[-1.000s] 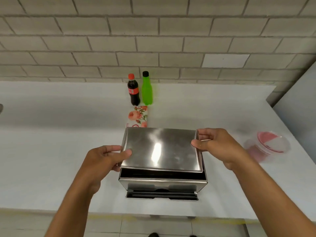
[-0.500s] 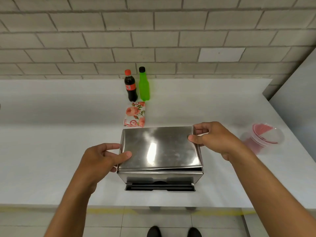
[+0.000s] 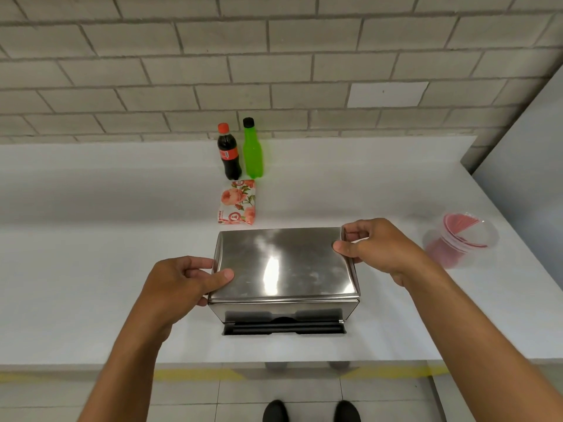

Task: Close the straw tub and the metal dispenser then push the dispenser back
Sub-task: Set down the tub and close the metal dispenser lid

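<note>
The metal dispenser (image 3: 285, 269) stands near the front edge of the white counter, its shiny lid lying flat on the body with no gap visible. My left hand (image 3: 182, 281) grips the lid's left edge, thumb on top. My right hand (image 3: 377, 246) pinches the lid's far right corner. The clear straw tub (image 3: 460, 245) with red straws inside sits to the right, its lid on top; whether it is pressed shut I cannot tell.
A floral napkin pack (image 3: 237, 205) lies just behind the dispenser. A cola bottle (image 3: 228, 152) and a green bottle (image 3: 252, 149) stand by the brick wall. The counter (image 3: 91, 239) ends at a grey panel (image 3: 527, 166) on the right.
The dispenser lid has come down from slightly raised to flat on the body. Both hands stayed on its edges.
</note>
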A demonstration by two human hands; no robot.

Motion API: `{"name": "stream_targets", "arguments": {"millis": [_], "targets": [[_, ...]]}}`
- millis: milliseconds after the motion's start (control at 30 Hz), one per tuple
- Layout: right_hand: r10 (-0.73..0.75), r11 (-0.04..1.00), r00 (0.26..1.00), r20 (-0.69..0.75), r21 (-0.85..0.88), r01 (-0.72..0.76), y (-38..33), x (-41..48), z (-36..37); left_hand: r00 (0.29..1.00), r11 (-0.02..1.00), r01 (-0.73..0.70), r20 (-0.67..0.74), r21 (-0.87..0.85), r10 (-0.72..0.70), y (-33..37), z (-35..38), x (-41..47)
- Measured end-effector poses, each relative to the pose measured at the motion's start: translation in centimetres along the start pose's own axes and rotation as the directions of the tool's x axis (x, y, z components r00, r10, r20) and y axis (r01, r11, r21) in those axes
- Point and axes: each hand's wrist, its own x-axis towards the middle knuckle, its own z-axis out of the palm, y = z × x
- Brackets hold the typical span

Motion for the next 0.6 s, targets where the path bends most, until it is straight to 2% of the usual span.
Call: {"name": "stream_targets", "arguments": {"millis": [600], "targets": [[0.011, 0.995, 0.999, -0.043, -0.103, -0.015, 0.11, -0.18, 0.75, 0.998, 0.995, 0.033, -0.056, 0.095, -0.028, 0.23, 0.1, 0.01]]}}
